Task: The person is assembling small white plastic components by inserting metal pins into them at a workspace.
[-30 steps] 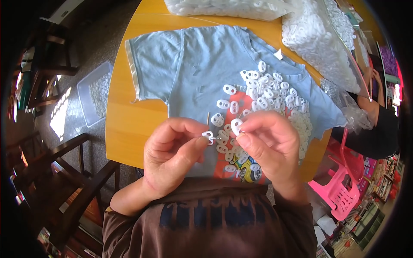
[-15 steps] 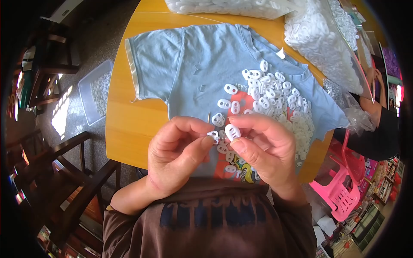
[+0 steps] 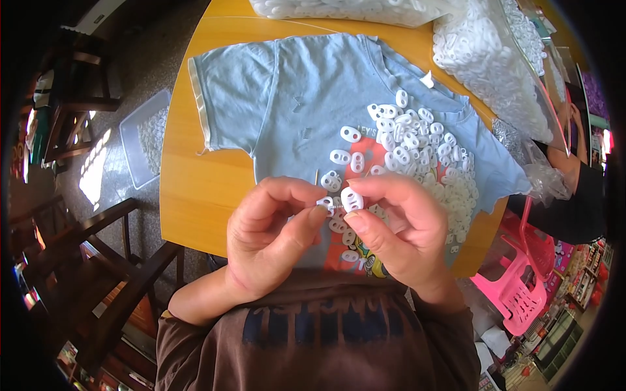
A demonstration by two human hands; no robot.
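My left hand (image 3: pixel 270 238) pinches a small white plastic piece (image 3: pixel 328 204) between thumb and forefinger. A thin metal spring (image 3: pixel 338 206) bridges the narrow gap from that piece to a white oval cord-lock part (image 3: pixel 352 199). The oval has two holes and sits tilted between the thumb and forefinger of my right hand (image 3: pixel 411 231). How far the spring reaches into either part cannot be made out. Both hands are above a light-blue T-shirt (image 3: pixel 300 85) spread on the table, where many similar white ovals (image 3: pixel 401 156) lie loose in a heap beyond my right hand.
The yellow wooden table (image 3: pixel 189 195) carries clear bags of white parts (image 3: pixel 482 72) at the far right. A translucent bin (image 3: pixel 140 156) stands on the floor left. Dark wooden chairs (image 3: pixel 124 260) are at the left, a pink plastic chair (image 3: pixel 515 280) at the right, near another person's arm (image 3: pixel 566 166).
My left hand has shifted slightly right, bringing its small piece a little closer to the oval. The oval has turned slightly in my right fingers. Both grips persist.
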